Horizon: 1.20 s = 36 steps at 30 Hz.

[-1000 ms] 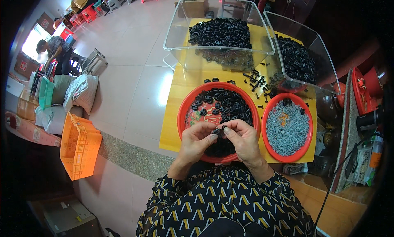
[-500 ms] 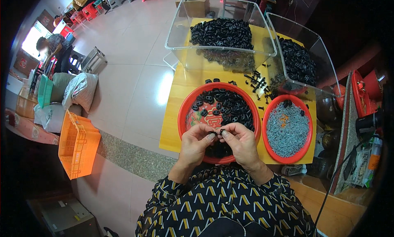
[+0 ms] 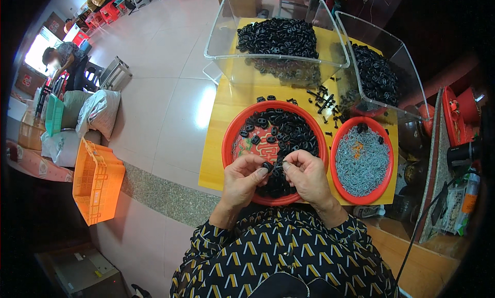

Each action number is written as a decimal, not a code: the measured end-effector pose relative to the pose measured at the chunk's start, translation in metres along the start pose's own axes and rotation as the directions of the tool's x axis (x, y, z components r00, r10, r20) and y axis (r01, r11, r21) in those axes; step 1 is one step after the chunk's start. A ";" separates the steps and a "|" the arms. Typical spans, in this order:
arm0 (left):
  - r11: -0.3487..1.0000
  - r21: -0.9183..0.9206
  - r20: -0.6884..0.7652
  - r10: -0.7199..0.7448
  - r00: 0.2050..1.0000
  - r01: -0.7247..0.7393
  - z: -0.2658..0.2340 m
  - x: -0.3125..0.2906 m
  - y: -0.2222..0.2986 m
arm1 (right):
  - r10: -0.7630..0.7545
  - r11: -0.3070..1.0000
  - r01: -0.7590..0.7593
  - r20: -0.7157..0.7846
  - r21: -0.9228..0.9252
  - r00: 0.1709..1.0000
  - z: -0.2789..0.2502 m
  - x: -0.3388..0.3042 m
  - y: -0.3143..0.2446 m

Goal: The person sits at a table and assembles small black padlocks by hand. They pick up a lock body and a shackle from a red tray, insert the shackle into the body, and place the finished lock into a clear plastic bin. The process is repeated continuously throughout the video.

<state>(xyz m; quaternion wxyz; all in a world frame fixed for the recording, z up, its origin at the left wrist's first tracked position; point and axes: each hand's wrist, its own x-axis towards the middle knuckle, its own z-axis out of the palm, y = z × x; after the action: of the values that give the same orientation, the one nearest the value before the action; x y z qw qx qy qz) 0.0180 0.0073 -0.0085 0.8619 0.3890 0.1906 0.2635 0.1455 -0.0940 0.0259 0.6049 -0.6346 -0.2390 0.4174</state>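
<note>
Both my hands meet over the near part of a round red tray (image 3: 228, 138) that holds many small black oval plastic pieces (image 3: 296, 130) with two holes. My left hand (image 3: 243, 178) pinches one such black plastic piece (image 3: 267, 166) between thumb and fingertips. Close beside it, my right hand (image 3: 309, 178) is closed in a pinch; what sits between its fingertips is too small to make out. To the right stands a smaller red tray (image 3: 390, 161) full of silvery screws (image 3: 361, 169), with a few black bits at its far edge.
Two clear plastic bins, one behind the tray (image 3: 278, 56) and one at the right (image 3: 407, 55), hold heaps of black parts. Loose black pieces (image 3: 326, 103) lie on the yellow table (image 3: 212, 159). An orange crate (image 3: 98, 182) stands on the floor at left. Another person (image 3: 72, 61) bends over farther off.
My hands have drawn slightly apart, the right one rising a little. The black piece in my left fingers now shows more plainly. The view has shifted slightly.
</note>
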 end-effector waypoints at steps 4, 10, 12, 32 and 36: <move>0.999 0.019 0.005 -0.030 1.000 0.030 0.001 -0.002 0.004 | 0.036 0.999 -0.036 0.022 0.016 0.999 0.001 0.000 0.000; 0.999 0.028 0.008 -0.036 0.999 0.036 0.001 -0.001 0.002 | 0.046 0.998 -0.048 0.035 0.037 0.998 0.003 0.000 -0.001; 0.998 0.050 0.000 -0.027 1.000 0.027 0.002 -0.002 0.003 | 0.044 0.998 -0.046 0.038 0.040 0.998 0.004 0.000 -0.001; 0.983 0.181 0.029 0.027 0.999 -0.031 0.009 -0.005 0.003 | 0.015 0.999 -0.013 0.036 -0.040 0.999 0.006 -0.005 -0.002; 0.975 0.220 0.039 0.023 0.999 -0.032 0.011 -0.005 0.003 | 0.028 1.000 -0.028 0.050 -0.005 0.998 0.007 -0.005 -0.003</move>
<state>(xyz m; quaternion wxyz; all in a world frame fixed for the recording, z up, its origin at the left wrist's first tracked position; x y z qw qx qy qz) 0.0190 -0.0007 0.0015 0.8130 0.4897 0.1975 0.2455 0.1376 -0.0930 0.0308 0.5916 -0.6286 -0.2459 0.4409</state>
